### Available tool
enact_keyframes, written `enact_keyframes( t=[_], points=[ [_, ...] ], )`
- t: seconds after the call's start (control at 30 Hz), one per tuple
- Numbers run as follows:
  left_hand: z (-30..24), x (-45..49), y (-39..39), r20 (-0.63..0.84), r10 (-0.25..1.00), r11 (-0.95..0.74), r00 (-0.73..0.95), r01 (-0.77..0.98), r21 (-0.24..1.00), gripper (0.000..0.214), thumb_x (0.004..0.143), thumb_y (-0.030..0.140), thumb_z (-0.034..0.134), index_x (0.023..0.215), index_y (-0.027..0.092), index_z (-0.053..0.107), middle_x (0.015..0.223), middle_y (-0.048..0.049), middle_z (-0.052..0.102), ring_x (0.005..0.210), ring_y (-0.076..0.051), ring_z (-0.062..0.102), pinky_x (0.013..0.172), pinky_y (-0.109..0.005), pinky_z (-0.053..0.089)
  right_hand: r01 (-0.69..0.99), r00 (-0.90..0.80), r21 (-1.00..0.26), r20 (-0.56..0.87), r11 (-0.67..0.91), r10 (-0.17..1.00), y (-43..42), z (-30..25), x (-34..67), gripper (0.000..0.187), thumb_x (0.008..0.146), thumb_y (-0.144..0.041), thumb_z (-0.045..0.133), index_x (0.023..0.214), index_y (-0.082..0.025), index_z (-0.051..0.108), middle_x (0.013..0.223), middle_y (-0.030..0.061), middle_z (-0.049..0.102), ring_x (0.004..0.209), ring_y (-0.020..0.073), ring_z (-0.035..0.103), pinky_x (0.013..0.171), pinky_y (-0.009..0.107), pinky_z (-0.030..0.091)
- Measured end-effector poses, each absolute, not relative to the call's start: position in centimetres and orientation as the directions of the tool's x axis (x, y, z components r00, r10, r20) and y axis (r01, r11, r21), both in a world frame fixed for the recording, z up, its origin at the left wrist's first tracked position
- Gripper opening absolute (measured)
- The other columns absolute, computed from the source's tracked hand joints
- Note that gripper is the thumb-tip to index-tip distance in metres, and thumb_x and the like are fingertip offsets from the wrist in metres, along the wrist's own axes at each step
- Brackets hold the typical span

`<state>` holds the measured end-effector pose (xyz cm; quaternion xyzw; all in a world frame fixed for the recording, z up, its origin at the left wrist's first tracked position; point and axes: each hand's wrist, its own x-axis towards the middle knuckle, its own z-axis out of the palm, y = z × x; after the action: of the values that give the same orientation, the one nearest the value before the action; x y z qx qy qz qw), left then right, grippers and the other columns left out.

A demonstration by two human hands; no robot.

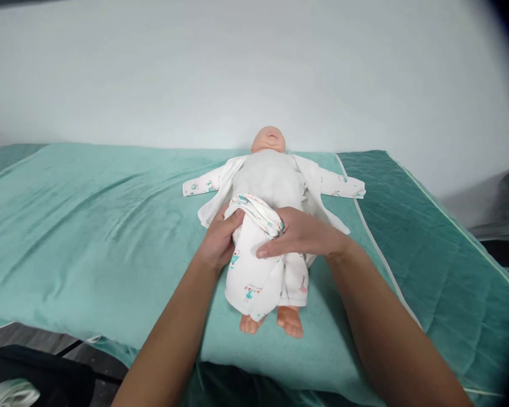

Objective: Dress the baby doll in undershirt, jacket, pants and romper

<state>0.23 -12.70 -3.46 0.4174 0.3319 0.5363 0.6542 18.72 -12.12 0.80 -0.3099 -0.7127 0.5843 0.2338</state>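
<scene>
A baby doll point(268, 175) lies on its back, head at the far end and bare feet towards me. It wears a white printed baby shirt point(335, 183), spread open at the front with both sleeves stretched out sideways. Over its legs are white baby pants point(254, 282) with small coloured prints, the upper part gathered into a bunched roll. My left hand point(220, 237) grips the left side of this roll, thumb on top. My right hand point(303, 233) holds the right side, thumb lying across the front of the cloth and the other fingers partly hidden behind it.
A light green sheet point(89, 226) covers the bed under the doll, with some creases on the left. A darker green quilted cover point(415, 237) shows on the right. A pale wall point(195, 68) stands behind. A black object point(38, 373) sits at the lower left.
</scene>
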Motion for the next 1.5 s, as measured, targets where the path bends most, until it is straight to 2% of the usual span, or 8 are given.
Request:
enact_keyframes(
  t=[0.1, 0.2, 0.3, 0.4, 0.77, 1.13, 1.33, 1.5],
  points=[
    [-3.2, 0.1, -12.7, -0.014, 0.983, 0.073, 0.182, -0.321, 0.944, 0.043, 0.077, 0.052, 0.075, 0.106, 0.020, 0.071, 0.089, -0.0057, 0.074, 0.086, -0.023, 0.069, 0.074, -0.032, 0.054, 0.210, -0.697, -0.971, -0.064, 0.118, 0.714, -12.0, 0.5, 19.0, 0.034, 0.071, -0.036, 0.082, 0.100, -0.019, 0.074, 0.095, 0.0007, 0.074, 0.088, 0.0212, 0.067, 0.077, 0.031, 0.052],
    [-3.0, -0.1, -12.6, 0.048, 0.990, -0.023, 0.131, -0.187, 0.982, 0.039, 0.076, 0.052, 0.075, 0.097, 0.019, 0.073, 0.090, -0.0052, 0.074, 0.094, -0.024, 0.067, 0.079, -0.030, 0.053, 0.042, -0.530, -0.999, 0.000, 0.026, 0.848, -12.2, -0.4, 18.5, 0.038, 0.074, -0.034, 0.079, 0.108, -0.020, 0.072, 0.103, 0.0023, 0.074, 0.096, 0.0217, 0.067, 0.083, 0.033, 0.053],
    [-2.9, -0.4, -12.7, 0.124, 0.968, -0.079, 0.220, -0.202, 0.976, 0.047, 0.068, 0.050, 0.082, 0.102, 0.019, 0.073, 0.099, -0.0064, 0.074, 0.098, -0.026, 0.067, 0.082, -0.031, 0.053, -0.156, -0.393, -0.988, 0.048, -0.015, 0.918, -12.2, -1.1, 18.0, 0.041, 0.075, -0.029, 0.078, 0.114, -0.021, 0.070, 0.104, 0.0023, 0.074, 0.098, 0.0205, 0.067, 0.085, 0.032, 0.053],
    [-3.0, -0.4, -12.9, 0.054, 0.947, 0.028, 0.316, -0.250, 0.968, 0.053, 0.061, 0.039, 0.089, 0.107, 0.018, 0.073, 0.094, -0.0067, 0.074, 0.088, -0.025, 0.068, 0.074, -0.031, 0.053, -0.182, -0.354, -0.983, 0.038, -0.030, 0.934, -12.1, -1.4, 17.7, 0.043, 0.075, -0.027, 0.076, 0.117, -0.021, 0.069, 0.104, 0.0026, 0.074, 0.097, 0.0205, 0.068, 0.085, 0.032, 0.054],
    [-2.2, 0.6, -15.3, 0.059, 0.983, 0.015, 0.171, -0.402, 0.915, 0.037, 0.074, 0.043, 0.078, 0.100, 0.017, 0.074, 0.082, -0.0060, 0.073, 0.072, -0.021, 0.068, 0.063, -0.030, 0.051, -0.008, -0.446, -0.999, 0.038, 0.039, 0.894, -12.9, -0.5, 17.7, 0.043, 0.076, -0.036, 0.077, 0.115, -0.019, 0.071, 0.105, 0.0044, 0.074, 0.098, 0.0226, 0.068, 0.083, 0.034, 0.054],
    [-0.6, 1.1, -23.6, -0.118, 0.988, 0.152, 0.098, -0.542, 0.826, 0.033, 0.083, 0.039, 0.069, 0.104, 0.014, 0.072, 0.079, -0.0055, 0.072, 0.065, -0.017, 0.063, 0.060, -0.028, 0.046, 0.304, -0.673, -0.914, -0.007, 0.268, 0.739, -14.3, 1.4, 18.7, 0.038, 0.075, -0.041, 0.075, 0.106, -0.018, 0.074, 0.099, 0.0023, 0.074, 0.091, 0.0214, 0.066, 0.079, 0.031, 0.050],
    [0.5, 4.1, -27.9, -0.205, 0.978, 0.149, -0.027, -0.596, 0.789, 0.026, 0.084, 0.034, 0.071, 0.103, 0.016, 0.072, 0.095, -0.0045, 0.073, 0.082, -0.015, 0.065, 0.073, -0.026, 0.049, 0.426, -0.707, -0.735, 0.094, 0.527, 0.701, -14.9, 0.0, 18.0, 0.020, 0.079, -0.032, 0.062, 0.089, -0.018, 0.072, 0.095, 0.0015, 0.072, 0.089, 0.0198, 0.064, 0.078, 0.028, 0.046],
    [1.0, 5.7, -30.7, -0.244, 0.962, 0.111, -0.126, -0.633, 0.766, 0.035, 0.083, 0.033, 0.073, 0.114, 0.017, 0.070, 0.115, -0.0080, 0.073, 0.105, -0.022, 0.067, 0.088, -0.030, 0.050, 0.599, -0.647, -0.572, 0.066, 0.560, 0.760, -15.8, -1.1, 17.8, 0.017, 0.074, -0.032, 0.064, 0.084, -0.018, 0.066, 0.084, 0.0007, 0.070, 0.077, 0.0178, 0.059, 0.068, 0.027, 0.039]
  ],
)
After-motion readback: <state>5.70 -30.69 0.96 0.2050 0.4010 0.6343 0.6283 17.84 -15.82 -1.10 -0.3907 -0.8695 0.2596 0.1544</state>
